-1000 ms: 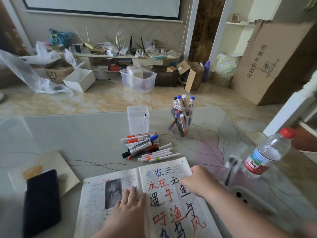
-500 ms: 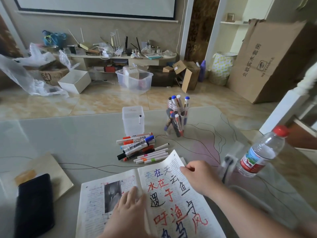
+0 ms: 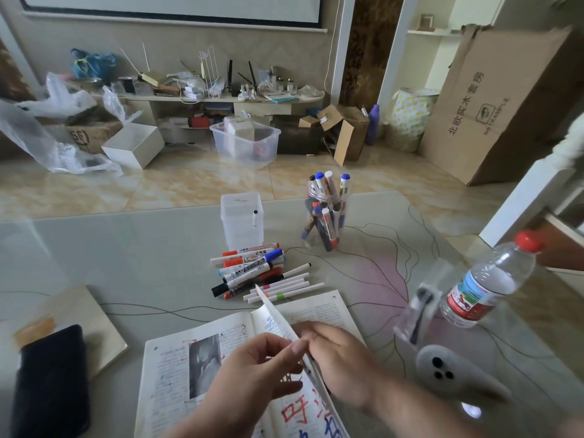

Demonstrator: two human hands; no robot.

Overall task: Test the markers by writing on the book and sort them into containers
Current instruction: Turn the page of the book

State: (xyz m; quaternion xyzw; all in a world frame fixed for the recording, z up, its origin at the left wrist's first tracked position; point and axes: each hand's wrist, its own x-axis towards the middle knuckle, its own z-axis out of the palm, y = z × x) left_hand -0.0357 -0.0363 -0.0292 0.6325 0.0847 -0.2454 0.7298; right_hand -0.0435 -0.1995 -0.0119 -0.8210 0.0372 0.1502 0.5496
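An open book (image 3: 170, 371) lies at the table's near edge. One written-on page (image 3: 275, 317) stands up on edge at the spine, held between my left hand (image 3: 256, 371) and my right hand (image 3: 341, 358); both pinch it with fingers and thumb. Beyond the book lies a pile of loose markers (image 3: 252, 267), thick capped ones and thin white ones. A clear square container (image 3: 241, 221) with one marker stands behind the pile. To its right a clear round jar (image 3: 327, 213) holds several markers upright.
A water bottle (image 3: 493, 279) with a red cap stands at the right, next to a clear holder (image 3: 420, 311) and a white device (image 3: 442, 371). A black phone (image 3: 52, 380) rests on a notebook (image 3: 98, 327) at the left.
My right hand lifted the right page off the book and swung it up to vertical. My left hand rose from the left page and now pinches the same page.
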